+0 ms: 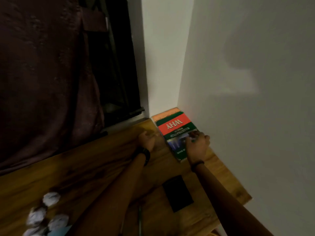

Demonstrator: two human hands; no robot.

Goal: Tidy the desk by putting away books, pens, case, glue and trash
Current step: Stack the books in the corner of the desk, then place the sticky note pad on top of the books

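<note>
In the one o'clock desk (pixel 102 167) corner my right hand (pixel 197 144) grips the green book (pixel 173 126); left hand (pixel 147 139), at its nine, loosely curled, empty

Top book (pixel 175 132) is showing green cover, red band, pale lettering. Book beneath (pixel 166 111) is showing orange. Table (pixel 85 167) is presenting brown wood grain. Case (pixel 178 193) is appearing black; crumpled paper (pixel 51 198) white; curtain (pixel 42 74) dark maroon.

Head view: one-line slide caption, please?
Right hand on the top book stacked in the desk corner, left hand beside it; crumpled paper and a black case lie nearer.
</note>
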